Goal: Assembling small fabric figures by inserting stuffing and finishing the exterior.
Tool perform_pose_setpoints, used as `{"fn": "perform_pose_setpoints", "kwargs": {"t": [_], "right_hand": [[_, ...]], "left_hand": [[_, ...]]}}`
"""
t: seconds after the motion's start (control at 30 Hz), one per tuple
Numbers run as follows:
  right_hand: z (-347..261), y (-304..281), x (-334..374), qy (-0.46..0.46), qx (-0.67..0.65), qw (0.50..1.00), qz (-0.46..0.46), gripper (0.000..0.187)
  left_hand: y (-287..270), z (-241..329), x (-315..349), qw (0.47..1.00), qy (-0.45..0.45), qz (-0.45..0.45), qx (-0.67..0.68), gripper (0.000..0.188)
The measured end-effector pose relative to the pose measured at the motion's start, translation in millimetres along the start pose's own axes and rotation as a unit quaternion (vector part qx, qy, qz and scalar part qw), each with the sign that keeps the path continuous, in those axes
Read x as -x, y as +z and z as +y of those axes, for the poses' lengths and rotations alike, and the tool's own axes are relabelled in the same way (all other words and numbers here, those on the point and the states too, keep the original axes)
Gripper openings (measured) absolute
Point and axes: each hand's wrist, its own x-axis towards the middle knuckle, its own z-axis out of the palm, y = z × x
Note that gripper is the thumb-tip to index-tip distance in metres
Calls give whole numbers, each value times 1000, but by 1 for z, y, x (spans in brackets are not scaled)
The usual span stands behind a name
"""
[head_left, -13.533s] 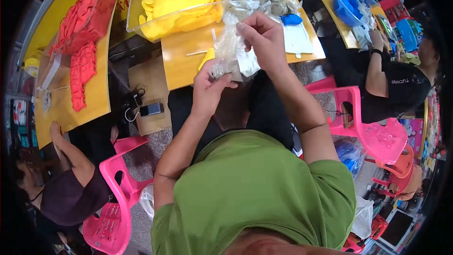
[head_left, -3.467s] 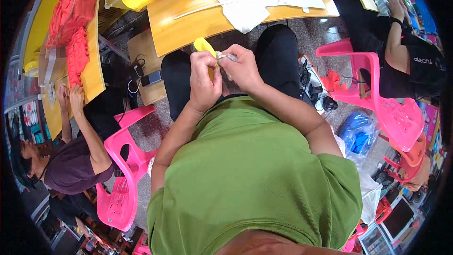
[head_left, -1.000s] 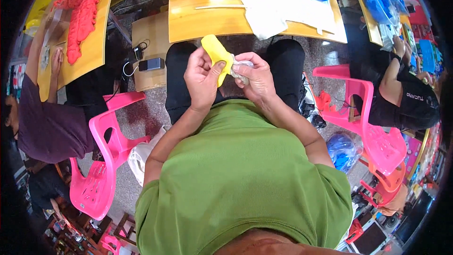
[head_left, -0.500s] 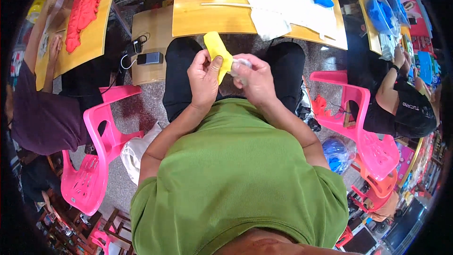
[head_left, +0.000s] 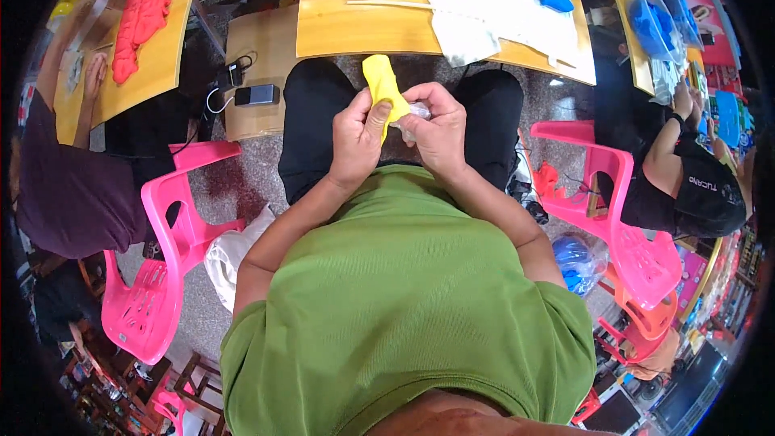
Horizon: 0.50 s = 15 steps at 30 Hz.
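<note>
My left hand point(head_left: 355, 139) is closed on a piece of yellow cloth point(head_left: 380, 79), thumb pressed against its front; the narrow upper end sticks up beyond the fingers. Facing it, my right hand point(head_left: 441, 131) grips a crumpled, translucent whitish wad point(head_left: 418, 111), perhaps plastic film. The wad touches the lower right end of the yellow cloth, and whether it goes inside the cloth I cannot tell. Both hands are held together above my lap, in front of the table's near edge.
Ahead, the wooden table point(head_left: 339, 32) bears white cloth point(head_left: 468, 24), a thin stick point(head_left: 389, 4) and a blue bundle point(head_left: 555, 0). Co-workers sit on both sides, near pink chairs point(head_left: 158, 218). A power bank point(head_left: 257, 95) lies on cardboard point(head_left: 257, 123) at left.
Both hands and the yellow cloth have shifted slightly to the right. My right fingers have changed their grip and now pinch the whitish wad close against the cloth.
</note>
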Motion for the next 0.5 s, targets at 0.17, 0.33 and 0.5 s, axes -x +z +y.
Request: {"fn": "perform_pose_setpoints", "kwargs": {"t": [0.17,0.33,0.5], "right_hand": [[8,3,-5,-19,20,998,50,12],[17,-6,-4,38,25,999,13,8],[7,-14,-3,82,-86,990,-72,6]], "left_hand": [[3,3,2,999,16,-16,-48,33],[6,-19,4,999,43,-3,-11,40],[0,-12,6,996,-26,-51,65,52]]}}
